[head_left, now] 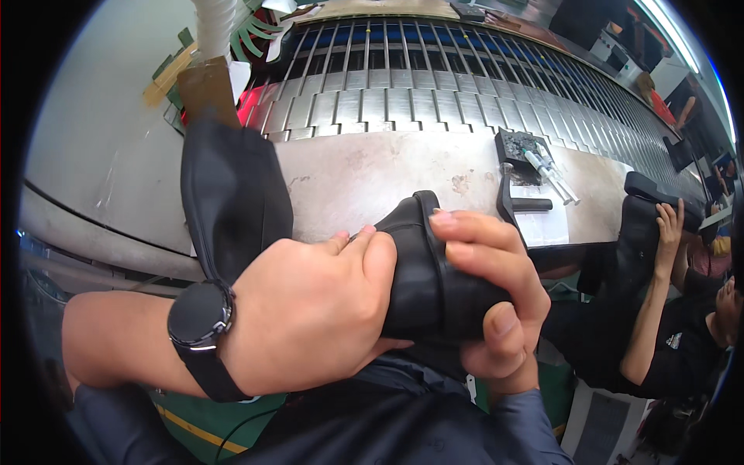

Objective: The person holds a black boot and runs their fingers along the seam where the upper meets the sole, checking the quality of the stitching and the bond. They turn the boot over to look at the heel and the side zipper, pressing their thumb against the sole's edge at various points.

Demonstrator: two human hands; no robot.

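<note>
A black boot is gripped in both my hands close under the camera. Its toe and sole edge point away from me, while the tall soft shaft rises to the left behind my wrist. My left hand, with a black watch on the wrist, wraps over the boot's upper. My right hand clamps the sole end, fingers on top and thumb below. The boot hangs over the near edge of a worn metal bench.
A slatted metal conveyor runs behind the bench. On the bench's right part lie a black tray with two syringes and a black tool. A seated person at right holds another black boot.
</note>
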